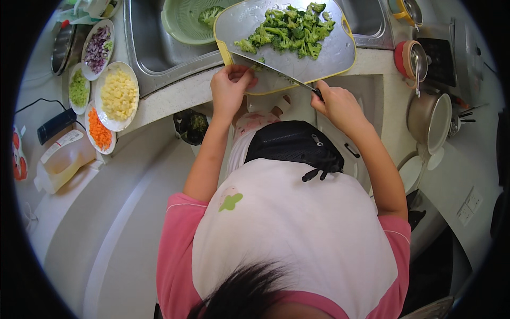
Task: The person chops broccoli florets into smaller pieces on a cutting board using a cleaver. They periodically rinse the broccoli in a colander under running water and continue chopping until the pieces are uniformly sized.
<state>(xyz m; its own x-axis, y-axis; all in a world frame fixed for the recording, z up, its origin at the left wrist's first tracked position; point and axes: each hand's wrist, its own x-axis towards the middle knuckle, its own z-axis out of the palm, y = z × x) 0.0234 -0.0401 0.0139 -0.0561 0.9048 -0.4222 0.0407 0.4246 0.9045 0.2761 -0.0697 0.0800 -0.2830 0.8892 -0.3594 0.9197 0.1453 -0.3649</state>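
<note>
A cutting board with a yellow rim [342, 63] lies across the sink edge, bearing a heap of cut broccoli [295, 32]. My right hand [338, 103] grips the black handle of a kitchen knife [275, 71], whose blade slants over the board's near left part. Small broccoli bits lie by the blade. At the board's near left edge is my left hand [233, 85], its fingers bent and close to the blade; whether it holds a piece cannot be told. Behind the board's left end, a green plastic colander [179, 24] in the sink holds a broccoli floret [210, 16].
Left of the sink basin [149, 52] stand plates of diced yellow food [118, 93], orange bits [99, 129], chopped green bits [78, 89] and purple onion [97, 52]. A plastic jug [67, 161] lies beyond them. On the right are a pot [428, 119] and a red-banded cup [404, 60].
</note>
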